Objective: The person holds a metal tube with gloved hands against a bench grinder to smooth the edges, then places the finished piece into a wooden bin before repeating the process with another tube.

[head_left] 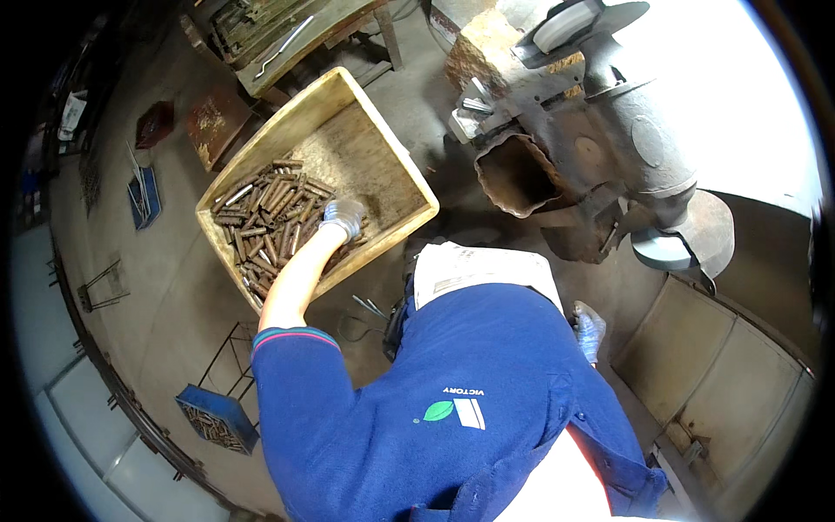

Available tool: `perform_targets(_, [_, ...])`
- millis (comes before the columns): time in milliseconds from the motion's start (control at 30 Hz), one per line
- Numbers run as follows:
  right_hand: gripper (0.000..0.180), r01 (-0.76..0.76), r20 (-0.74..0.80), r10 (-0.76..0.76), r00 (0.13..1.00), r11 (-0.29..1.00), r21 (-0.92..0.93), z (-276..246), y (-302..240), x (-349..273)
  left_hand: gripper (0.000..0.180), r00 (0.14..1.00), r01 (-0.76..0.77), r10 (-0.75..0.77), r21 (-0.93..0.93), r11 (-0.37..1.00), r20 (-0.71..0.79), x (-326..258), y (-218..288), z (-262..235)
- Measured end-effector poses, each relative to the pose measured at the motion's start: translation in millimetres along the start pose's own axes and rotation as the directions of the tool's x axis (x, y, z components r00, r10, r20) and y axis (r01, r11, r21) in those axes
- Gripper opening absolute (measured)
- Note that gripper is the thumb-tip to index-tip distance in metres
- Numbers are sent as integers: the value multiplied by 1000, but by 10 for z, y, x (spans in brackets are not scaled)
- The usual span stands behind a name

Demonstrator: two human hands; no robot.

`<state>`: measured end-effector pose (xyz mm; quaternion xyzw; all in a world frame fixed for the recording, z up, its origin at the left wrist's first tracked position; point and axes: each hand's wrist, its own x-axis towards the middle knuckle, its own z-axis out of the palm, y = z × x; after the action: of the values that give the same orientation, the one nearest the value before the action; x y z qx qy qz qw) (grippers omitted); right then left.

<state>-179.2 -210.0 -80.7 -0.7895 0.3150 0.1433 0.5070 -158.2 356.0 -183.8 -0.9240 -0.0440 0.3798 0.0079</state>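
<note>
My left hand [345, 216], in a pale glove with bluish marks, reaches into a worn yellowish bin [383, 130]. It rests against the right end of a heap of short, rusty metal rods or tubes [277, 209]; its fingers are hidden among them. Several of these pieces look shinier than the rest. Beyond my lap on the right hangs my right hand [590, 331], also gloved, with darkened fingertips. Its fingers look drawn together, and whatever they may hold is too small to make out. A pale cloth [487, 268] lies over my lap.
At the right stands a bench grinder [639, 139] with wheels at both ends and a rusty, open metal box [519, 177] beside it. A blue container of metal pieces [216, 418] sits lower left. A worktable [322, 26] with a metal rod is behind the bin.
</note>
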Motion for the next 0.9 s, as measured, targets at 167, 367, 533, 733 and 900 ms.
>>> perform_targets(167, [29, 38, -42, -41, 998, 997, -73, -57, 431, 15, 21, 997, 1, 2, -54, 999, 72, 88, -50, -122])
perform_targets(367, [28, 9, -21, -7, 1000, 997, 75, -35, 459, -303, 27, 982, 6, -93, -462, 887, -165, -21, -119, 25])
perform_targets(533, [27, 10, -31, -9, 999, 999, 38, -69, 466, -400, 15, 970, -221, -192, -874, -433, -150, -130, -192, -192])
perform_targets(733, [23, 427, 111, -412, 904, 883, -195, 88, -926, -634, 37, 860, -271, 284, -851, -449, -424, -605, 912, -1791])
perform_targets(900, [31, 828, 94, -832, 547, 554, 84, 379, -1845, -652, 38, 697, -339, 639, -935, -109, -327, -740, 2148, -2408])
